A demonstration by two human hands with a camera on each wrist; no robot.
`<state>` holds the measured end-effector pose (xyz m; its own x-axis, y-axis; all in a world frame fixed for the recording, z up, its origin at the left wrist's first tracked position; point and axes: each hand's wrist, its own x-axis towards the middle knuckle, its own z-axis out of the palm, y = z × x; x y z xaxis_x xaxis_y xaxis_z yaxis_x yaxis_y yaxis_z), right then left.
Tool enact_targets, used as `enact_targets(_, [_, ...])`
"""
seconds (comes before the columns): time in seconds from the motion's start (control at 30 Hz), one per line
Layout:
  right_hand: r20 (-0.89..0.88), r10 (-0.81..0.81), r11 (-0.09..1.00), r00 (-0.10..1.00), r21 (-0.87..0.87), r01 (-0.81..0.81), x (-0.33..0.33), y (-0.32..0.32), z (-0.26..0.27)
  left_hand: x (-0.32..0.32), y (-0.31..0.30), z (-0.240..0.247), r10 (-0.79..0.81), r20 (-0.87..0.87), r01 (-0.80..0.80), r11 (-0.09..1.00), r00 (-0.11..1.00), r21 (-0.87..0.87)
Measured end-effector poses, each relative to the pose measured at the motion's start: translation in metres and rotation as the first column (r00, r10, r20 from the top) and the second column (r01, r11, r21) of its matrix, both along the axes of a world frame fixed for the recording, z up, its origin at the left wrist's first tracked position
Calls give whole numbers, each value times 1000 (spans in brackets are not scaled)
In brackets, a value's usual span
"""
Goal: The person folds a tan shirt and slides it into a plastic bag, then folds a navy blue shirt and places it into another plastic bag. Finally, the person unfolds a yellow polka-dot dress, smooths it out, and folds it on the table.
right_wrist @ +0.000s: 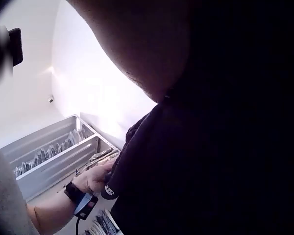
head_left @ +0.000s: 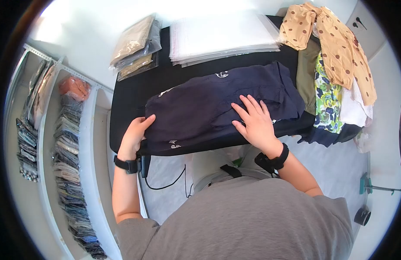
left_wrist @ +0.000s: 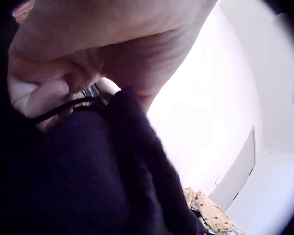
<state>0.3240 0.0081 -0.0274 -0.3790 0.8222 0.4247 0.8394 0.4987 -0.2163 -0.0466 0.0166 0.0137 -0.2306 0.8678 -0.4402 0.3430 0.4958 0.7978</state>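
A dark navy garment (head_left: 200, 106) with small white prints lies folded in a long shape across the black table, its right end creased and bunched. At its left end my left hand (head_left: 137, 132) grips the edge, thumb on top and the other fingers underneath. In the left wrist view the curled fingers (left_wrist: 44, 98) of that hand hold the dark cloth (left_wrist: 98, 161). My right hand (head_left: 256, 121) rests palm down on the garment, right of its middle, with fingers spread. The right wrist view is mostly dark; my left hand (right_wrist: 95, 178) shows at the garment's edge there.
Clear plastic bags (head_left: 222, 37) lie stacked at the table's back, with bagged clothes (head_left: 133, 43) to their left. Polka-dot (head_left: 339, 52), olive (head_left: 306, 78) and floral garments (head_left: 327, 106) are piled on the right. Shelves (head_left: 48, 130) of packed clothes stand at the left. A black cable (head_left: 168, 186) hangs below.
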Motion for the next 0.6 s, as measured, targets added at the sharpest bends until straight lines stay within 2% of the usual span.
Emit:
enact_targets(0.07, [5, -8, 1000, 1000, 2, 8, 0, 0, 1, 3, 7, 3, 83, 387, -58, 995, 918, -75])
enact_targets(0.17, [10, -9, 1000, 1000, 9, 9, 0, 0, 0, 25, 13, 21, 97, 476, -40, 991, 874, -129])
enact_targets(0.3, [2, -12, 1000, 1000, 0, 12, 1, 0, 1, 32, 13, 26, 21, 440, 7, 998, 898, -61])
enact_targets(0.37, [-11, 3, 1000, 1000, 2, -3, 1, 0, 0, 30, 7, 31, -51, 371, -26, 980, 927, 199])
enact_targets(0.43, [-13, -1, 1000, 1000, -5, 0, 1, 0, 1, 30, -4, 33, -104, 369, 24, 977, 924, 214])
enact_targets(0.53, [-28, 42, 999, 999, -19, -42, 4, 0, 1, 29, -10, 12, 20, 263, -69, 981, 965, 179])
enact_targets(0.57, [-22, 29, 999, 999, -19, -29, 7, -1, 2, 23, -11, 1, 7, 268, -57, 982, 963, 180])
enact_targets(0.6, [-63, 71, 995, 995, -68, -75, 9, -1, 4, 22, -11, -4, 33, 266, -60, 994, 963, 94])
